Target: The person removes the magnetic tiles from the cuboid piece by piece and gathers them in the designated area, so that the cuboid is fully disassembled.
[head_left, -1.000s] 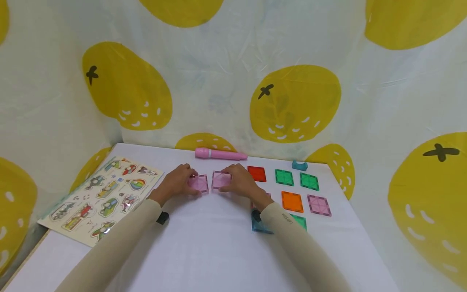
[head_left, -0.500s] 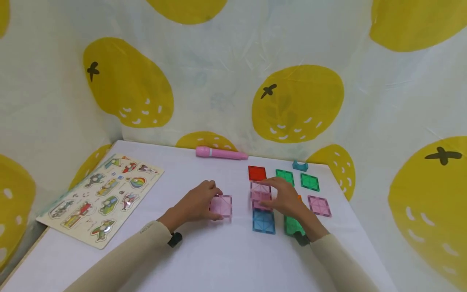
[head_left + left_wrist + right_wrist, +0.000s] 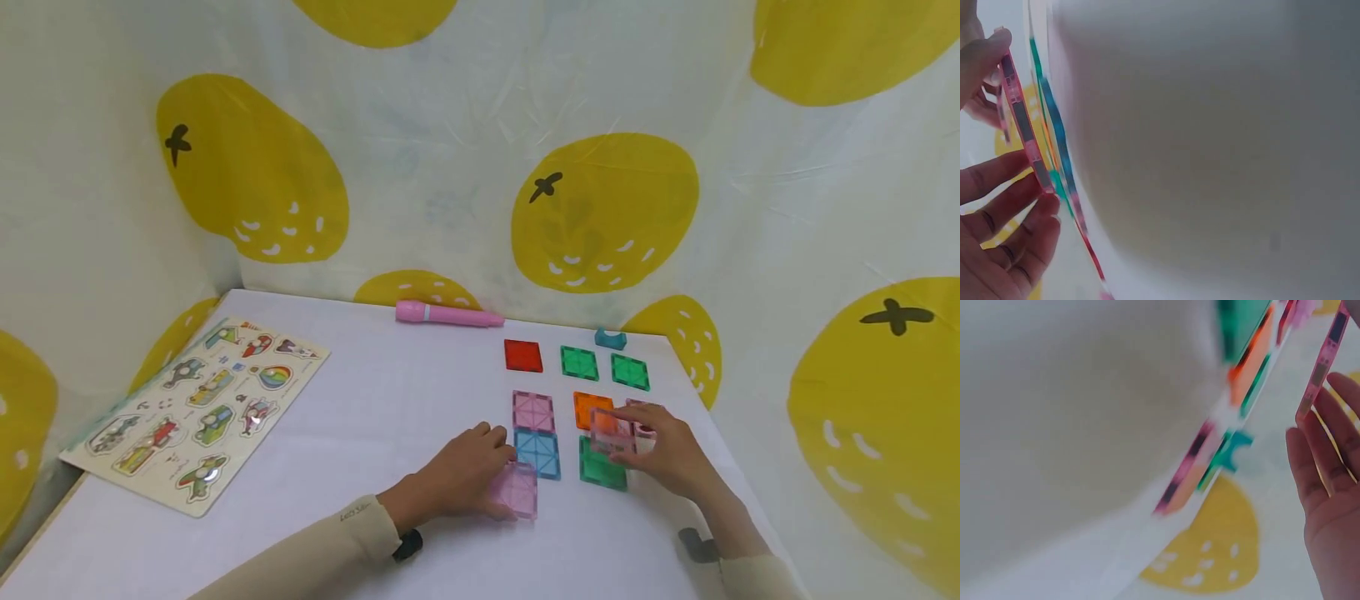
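My left hand [image 3: 467, 473] pinches a see-through pink square tile [image 3: 519, 490] between thumb and fingers, just in front of a blue tile [image 3: 537, 456]. In the left wrist view that pink tile [image 3: 1024, 122] is seen edge-on, raised off the table. Another pink tile [image 3: 609, 431] is in my right hand [image 3: 669, 450], tilted and overlapping an orange tile [image 3: 591, 407] and a green tile [image 3: 603, 468]. The right wrist view shows its edge [image 3: 1320, 372] between thumb and fingers. A flat pink tile [image 3: 533, 410] lies behind the blue one. My right hand partly hides one more pink tile [image 3: 645, 408].
A red tile [image 3: 522, 356] and two green tiles [image 3: 579, 363] form a back row. Behind them sits a small teal curved piece [image 3: 611, 339]. A pink microphone-shaped stick [image 3: 450, 314] lies at the back edge. On the left is a picture puzzle board [image 3: 247, 400].
Both hands have moved rightward and nearer, each carrying its pink tile. The right hand passed over the front tiles; the left came from the table's middle to beside the blue tile.
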Demonstrator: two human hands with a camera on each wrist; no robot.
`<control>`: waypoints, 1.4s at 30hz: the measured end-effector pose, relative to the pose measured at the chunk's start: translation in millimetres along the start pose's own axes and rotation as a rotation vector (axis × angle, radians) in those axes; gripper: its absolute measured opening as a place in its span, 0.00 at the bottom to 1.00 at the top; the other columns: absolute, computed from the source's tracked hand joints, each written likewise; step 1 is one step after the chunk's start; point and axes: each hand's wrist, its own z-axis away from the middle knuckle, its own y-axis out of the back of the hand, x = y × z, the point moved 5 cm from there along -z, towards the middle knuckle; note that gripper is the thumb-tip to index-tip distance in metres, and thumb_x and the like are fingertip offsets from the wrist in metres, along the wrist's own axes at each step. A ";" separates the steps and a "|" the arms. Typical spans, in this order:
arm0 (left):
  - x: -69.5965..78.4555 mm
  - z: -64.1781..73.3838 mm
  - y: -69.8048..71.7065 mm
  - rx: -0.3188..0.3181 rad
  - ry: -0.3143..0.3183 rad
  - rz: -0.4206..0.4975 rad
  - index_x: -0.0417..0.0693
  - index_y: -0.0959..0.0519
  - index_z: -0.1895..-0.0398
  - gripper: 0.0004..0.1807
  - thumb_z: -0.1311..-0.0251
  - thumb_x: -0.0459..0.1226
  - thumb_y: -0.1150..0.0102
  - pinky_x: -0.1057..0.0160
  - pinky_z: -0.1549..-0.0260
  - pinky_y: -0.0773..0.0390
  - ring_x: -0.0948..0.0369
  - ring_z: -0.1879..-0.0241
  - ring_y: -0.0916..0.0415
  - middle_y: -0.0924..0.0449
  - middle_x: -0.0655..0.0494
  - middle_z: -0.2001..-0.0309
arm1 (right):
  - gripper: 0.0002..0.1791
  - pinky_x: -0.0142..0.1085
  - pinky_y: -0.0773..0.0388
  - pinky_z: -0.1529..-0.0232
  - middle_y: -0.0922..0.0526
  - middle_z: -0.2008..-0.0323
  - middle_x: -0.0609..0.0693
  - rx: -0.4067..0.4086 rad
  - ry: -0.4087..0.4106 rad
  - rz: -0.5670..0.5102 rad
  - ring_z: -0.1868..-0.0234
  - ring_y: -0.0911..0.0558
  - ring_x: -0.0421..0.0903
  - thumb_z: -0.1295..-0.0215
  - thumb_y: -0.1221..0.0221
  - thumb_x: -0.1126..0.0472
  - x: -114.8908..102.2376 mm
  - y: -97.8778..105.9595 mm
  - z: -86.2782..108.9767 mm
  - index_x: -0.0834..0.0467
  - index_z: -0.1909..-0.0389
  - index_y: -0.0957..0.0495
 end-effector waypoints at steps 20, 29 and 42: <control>49.5 -25.9 -24.0 -0.140 -0.012 -0.070 0.56 0.16 0.40 0.41 0.46 0.73 0.31 0.71 0.64 0.27 0.62 0.59 0.32 0.19 0.59 0.52 | 0.40 0.58 0.14 0.42 0.21 0.33 0.63 -0.123 -0.081 0.020 0.38 0.19 0.64 0.44 0.21 0.46 80.4 13.3 28.8 0.49 0.29 0.22; 56.6 -27.5 -26.0 -0.179 0.007 -0.062 0.60 0.22 0.31 0.44 0.46 0.71 0.30 0.64 0.54 0.17 0.60 0.48 0.27 0.20 0.59 0.41 | 0.42 0.63 0.18 0.39 0.23 0.31 0.64 -0.148 -0.140 0.055 0.36 0.21 0.65 0.45 0.21 0.45 87.2 13.7 32.4 0.46 0.28 0.23; 55.0 -21.7 -20.7 -0.185 0.043 -0.114 0.65 0.26 0.27 0.42 0.40 0.70 0.35 0.56 0.44 0.15 0.57 0.39 0.28 0.23 0.57 0.33 | 0.39 0.63 0.16 0.43 0.25 0.29 0.64 -0.061 -0.079 0.034 0.36 0.24 0.67 0.39 0.25 0.40 58.9 19.6 35.6 0.42 0.27 0.24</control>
